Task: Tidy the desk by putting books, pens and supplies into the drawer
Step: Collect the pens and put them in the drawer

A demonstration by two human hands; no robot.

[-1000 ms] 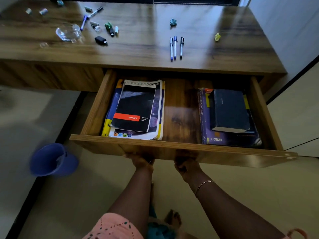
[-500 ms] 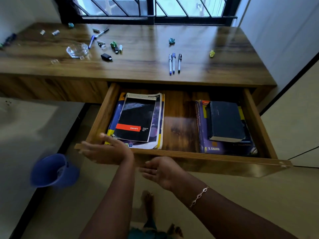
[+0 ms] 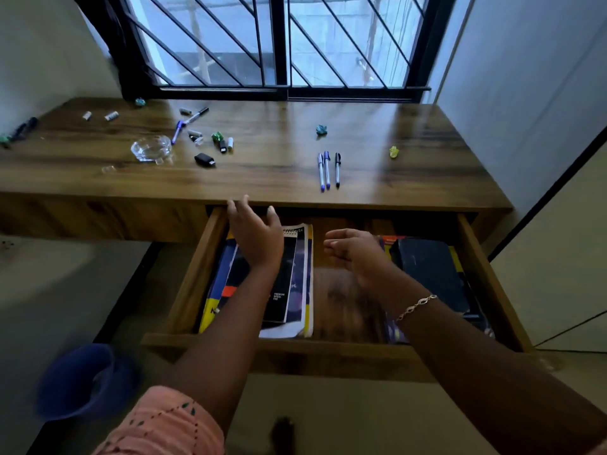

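The drawer (image 3: 328, 356) stands pulled out in the lower middle of the frame, and the books look settled in it. A stack topped by a black spiral pad (image 3: 292, 290) lies in its left part and a dark book (image 3: 430, 270) on a purple one in its right part, with bare wood between them.

I judge that half done. The pens and supplies are all on the desk (image 3: 262, 182): 3 pens (image 3: 326, 170) side by side at centre, a blue marker (image 3: 177, 130) and small bits at upper left, a black stick (image 3: 204, 159) and a glass dish (image 3: 151, 148).

The left hand (image 3: 256, 231) and right hand (image 3: 354, 254) hover apart over the drawer. Both have loose, spread fingers and hold nothing. The left one's fingertips are near the desk's front edge.

The forearms cover much of both stacks, so titles are mostly unreadable. The drawer's back sits in shadow. The little cylinders (image 3: 111, 115) at upper left are too small to name. A dark thing at the far left edge is cut off, and the blue tub (image 3: 85, 379) on the floor is blurred.
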